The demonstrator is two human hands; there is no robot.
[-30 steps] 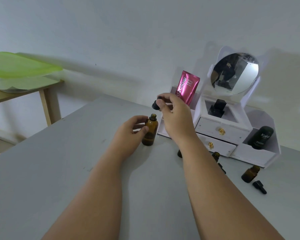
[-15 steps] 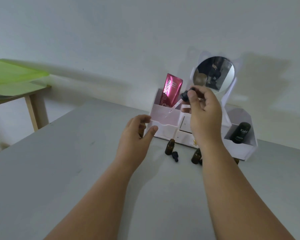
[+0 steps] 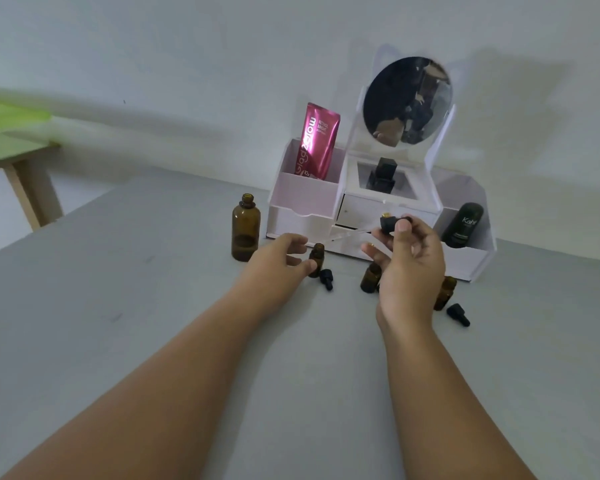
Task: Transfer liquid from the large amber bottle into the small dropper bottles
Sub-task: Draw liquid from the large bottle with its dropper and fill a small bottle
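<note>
Small bottles [image 3: 316,254] along organizer's [image 3: 305,202] front edge

Dim, soft shadows, edges warped/blurry.

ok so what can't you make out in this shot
Head view only:
- liquid in the dropper held by the right hand: its clear tube fades into the white organizer
- middle small bottle: partly hidden by that hand
- whether the left hand touches the nearest small bottle: thumb covers the contact
- green object, left edge: cut off, blurred
</note>
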